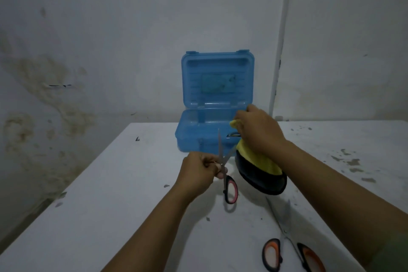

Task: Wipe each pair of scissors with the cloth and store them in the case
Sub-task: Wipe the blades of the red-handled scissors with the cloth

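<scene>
Scissors with pink and black handles (227,174) were up off the white table (110,205), held in the left hand (198,172). That hand's fingers were curled tight around one handle, so only the other handle loop could be seen, hanging down below the hand. The two blades were spread a little, with one pointing straight up and the other leaning to the right.

The right hand (258,130) was up in front of the blue case (217,104). Its fingers were curled around a yellow cloth (260,161) with a black edge, and the cloth hung down from that hand toward the table. The cloth was just beside the leaning blade, but I could not tell if they touched.

The case stood at the back of the table with its lid up against the wall (110,28). Something small and dark lay inside it, partly hidden behind the right hand.

A second pair of scissors (289,247), with orange and black handles, lay flat on the table near the right arm, with its blades shut.
</scene>
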